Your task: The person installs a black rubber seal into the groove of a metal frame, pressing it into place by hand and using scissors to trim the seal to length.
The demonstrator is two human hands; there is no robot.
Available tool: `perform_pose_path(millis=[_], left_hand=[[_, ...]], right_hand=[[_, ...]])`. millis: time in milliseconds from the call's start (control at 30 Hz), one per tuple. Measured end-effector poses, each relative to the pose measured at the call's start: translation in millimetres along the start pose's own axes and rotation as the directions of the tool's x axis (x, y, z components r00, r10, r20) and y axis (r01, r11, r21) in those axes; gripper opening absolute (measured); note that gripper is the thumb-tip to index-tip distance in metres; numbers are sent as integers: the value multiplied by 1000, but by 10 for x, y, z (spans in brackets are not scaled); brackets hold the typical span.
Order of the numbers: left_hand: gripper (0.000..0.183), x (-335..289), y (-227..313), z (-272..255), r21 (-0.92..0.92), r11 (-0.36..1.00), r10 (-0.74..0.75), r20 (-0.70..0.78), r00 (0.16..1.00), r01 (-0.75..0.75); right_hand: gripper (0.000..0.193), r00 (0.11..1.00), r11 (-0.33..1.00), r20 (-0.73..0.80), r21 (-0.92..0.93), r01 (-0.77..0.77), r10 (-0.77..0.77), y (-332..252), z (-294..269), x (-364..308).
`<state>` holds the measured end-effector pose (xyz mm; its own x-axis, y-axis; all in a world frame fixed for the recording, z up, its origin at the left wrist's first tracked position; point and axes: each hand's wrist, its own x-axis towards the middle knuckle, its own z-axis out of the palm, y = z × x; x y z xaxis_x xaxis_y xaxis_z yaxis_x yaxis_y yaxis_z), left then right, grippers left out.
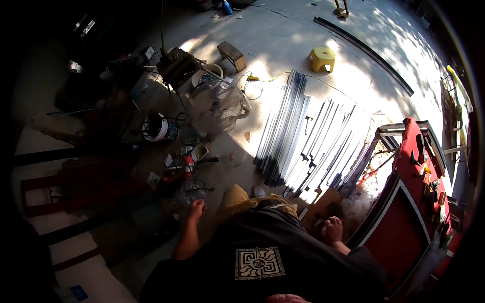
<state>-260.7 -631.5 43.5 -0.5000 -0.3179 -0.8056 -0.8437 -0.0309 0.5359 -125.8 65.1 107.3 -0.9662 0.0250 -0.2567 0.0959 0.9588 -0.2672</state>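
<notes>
My left hand (197, 208) hangs out to the left of my body, its fingers curled in, and nothing shows in it. Just beyond it on the floor are a black cable and a red power tool (189, 162). On the other side, my right hand (332, 229) is closed beside my hip, with a small pale spot at its fingers that I cannot make out. Close to that hand are a brown cardboard piece (328, 202) and crumpled clear plastic (356, 206). A red-covered workbench (406, 159) with several hand tools on it stands to the right.
Long metal profiles (285, 126) lie across the floor ahead. Farther off are a yellow stool (322, 59), a wooden block (232, 55) and a long dark rail (364, 53). A white bucket (161, 128) and a plastic bag (217, 108) stand left. A framed red panel (391, 227) leans at right.
</notes>
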Motion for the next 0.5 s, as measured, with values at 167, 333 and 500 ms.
perform_pose_path(millis=[167,333,500], left_hand=[[33,599,395,-23,272,946,-203,75,976,175],[32,1310,1041,563,476,879,-128,290,949,-27],[32,2528,2701,1097,517,841,-49,365,930,-158]], right_hand=[[25,891,962,-401,245,-119,212,-1027,-531,2899],[23,842,935,-539,293,200,-11,-2435,-1375,5159],[24,929,955,-370,261,140,-35,-2338,-1445,6522]])
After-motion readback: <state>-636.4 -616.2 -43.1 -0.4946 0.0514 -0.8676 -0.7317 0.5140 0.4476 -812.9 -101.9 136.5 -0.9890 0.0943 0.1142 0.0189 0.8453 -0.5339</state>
